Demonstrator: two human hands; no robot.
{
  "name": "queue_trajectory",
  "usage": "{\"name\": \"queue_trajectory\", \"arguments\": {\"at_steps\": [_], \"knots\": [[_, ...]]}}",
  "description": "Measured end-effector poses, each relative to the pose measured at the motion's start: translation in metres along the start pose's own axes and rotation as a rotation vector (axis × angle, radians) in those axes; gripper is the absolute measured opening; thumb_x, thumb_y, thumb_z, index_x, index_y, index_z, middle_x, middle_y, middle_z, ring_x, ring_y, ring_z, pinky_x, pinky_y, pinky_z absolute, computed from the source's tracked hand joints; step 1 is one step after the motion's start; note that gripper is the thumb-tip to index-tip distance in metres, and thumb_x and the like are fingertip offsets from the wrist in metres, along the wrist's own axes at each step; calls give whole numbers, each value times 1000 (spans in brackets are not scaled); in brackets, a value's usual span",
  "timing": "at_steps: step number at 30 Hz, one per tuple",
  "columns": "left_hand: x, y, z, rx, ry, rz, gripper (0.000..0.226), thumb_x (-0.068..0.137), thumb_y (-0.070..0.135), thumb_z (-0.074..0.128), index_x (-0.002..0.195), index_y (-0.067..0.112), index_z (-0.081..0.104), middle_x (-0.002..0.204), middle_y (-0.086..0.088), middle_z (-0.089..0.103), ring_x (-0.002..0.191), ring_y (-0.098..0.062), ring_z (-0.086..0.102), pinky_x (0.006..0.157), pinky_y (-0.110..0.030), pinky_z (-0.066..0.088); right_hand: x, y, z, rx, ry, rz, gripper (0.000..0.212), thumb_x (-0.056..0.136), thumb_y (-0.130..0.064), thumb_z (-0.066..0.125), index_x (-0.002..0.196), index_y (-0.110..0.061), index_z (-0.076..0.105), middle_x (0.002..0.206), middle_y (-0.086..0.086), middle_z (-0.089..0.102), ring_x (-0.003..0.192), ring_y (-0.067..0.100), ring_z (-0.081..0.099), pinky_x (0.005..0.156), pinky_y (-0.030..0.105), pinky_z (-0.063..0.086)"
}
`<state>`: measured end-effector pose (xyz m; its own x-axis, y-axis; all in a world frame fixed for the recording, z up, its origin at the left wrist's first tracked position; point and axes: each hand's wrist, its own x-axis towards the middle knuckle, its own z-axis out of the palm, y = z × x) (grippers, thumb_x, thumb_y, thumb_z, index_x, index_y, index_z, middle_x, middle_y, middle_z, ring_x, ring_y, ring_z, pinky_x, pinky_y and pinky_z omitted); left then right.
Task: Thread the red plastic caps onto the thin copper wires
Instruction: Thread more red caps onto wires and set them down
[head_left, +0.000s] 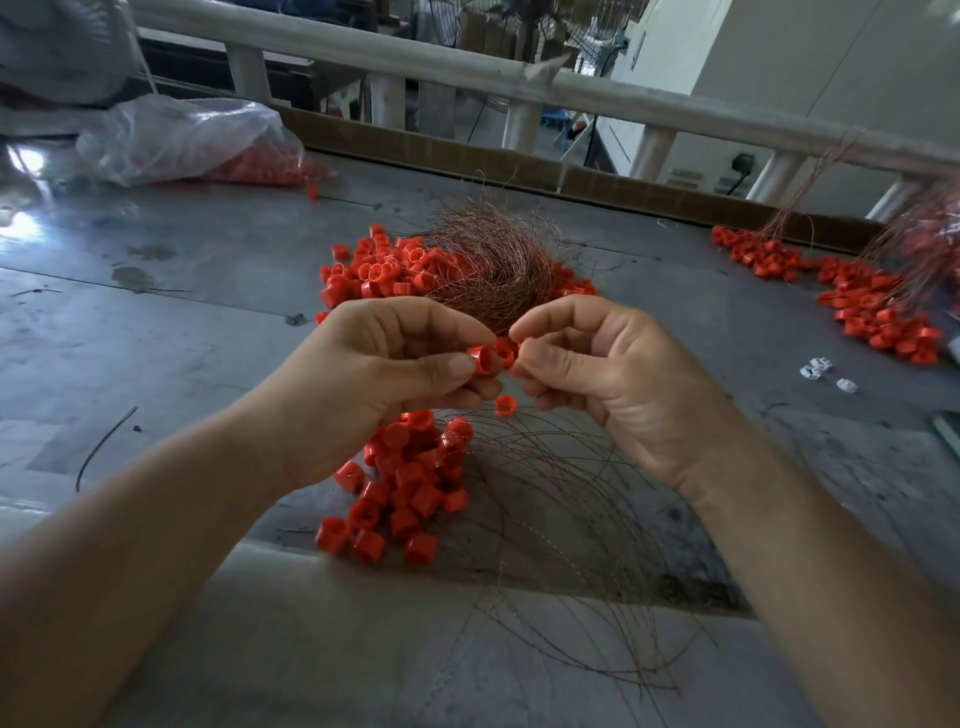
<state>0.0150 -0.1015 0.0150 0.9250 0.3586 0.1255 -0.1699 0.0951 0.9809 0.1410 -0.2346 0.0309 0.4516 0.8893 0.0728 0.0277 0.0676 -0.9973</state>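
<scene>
Left hand (395, 374) curled, thumb and fingers pinching small red plastic ring cap (483, 358), open end toward camera. Right hand (597, 374) curled, thumb and forefinger pinching second red cap (506, 351), touching the first; wire at fingertips too thin to tell. Both hands raised over grey worktable (182, 291). Third red cap (504, 405) hangs just below the hands. Loose pile of red caps (410, 483) beneath left hand, thin copper wires (545, 519) fanning beside it. Tangled copper wire bundle (493, 270) on a further cap heap behind. Clear plastic bag of caps (192, 140) far left.
</scene>
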Motion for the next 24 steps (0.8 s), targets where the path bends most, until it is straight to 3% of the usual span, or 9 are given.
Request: {"name": "queue_trajectory", "arguments": {"at_steps": [5,9,24], "knots": [[-1,1,2,0,30,7,21,60,6,61,78,11,72,73,-10,71,68,-17,70,60,-17,53,-1,2,6,-294,94,-162,24,60,-25,70,82,-22,61,71,-7,63,68,7,60,65,23,54],[0,2,3,13,35,13,22,57,11,63,74,17,76,69,-8,71,63,-14,69,59,-16,53,-3,3,13,-412,106,-294,22,67,-5,74,79,-21,65,69,-8,65,65,5,63,61,20,54],[2,0,0,110,62,45,25,56,14,64,78,22,75,71,-4,72,63,-12,69,59,-15,52,-2,9,20,-485,157,-373,23,67,-7,76,82,-22,66,77,-9,68,70,4,66,66,17,51]]}}
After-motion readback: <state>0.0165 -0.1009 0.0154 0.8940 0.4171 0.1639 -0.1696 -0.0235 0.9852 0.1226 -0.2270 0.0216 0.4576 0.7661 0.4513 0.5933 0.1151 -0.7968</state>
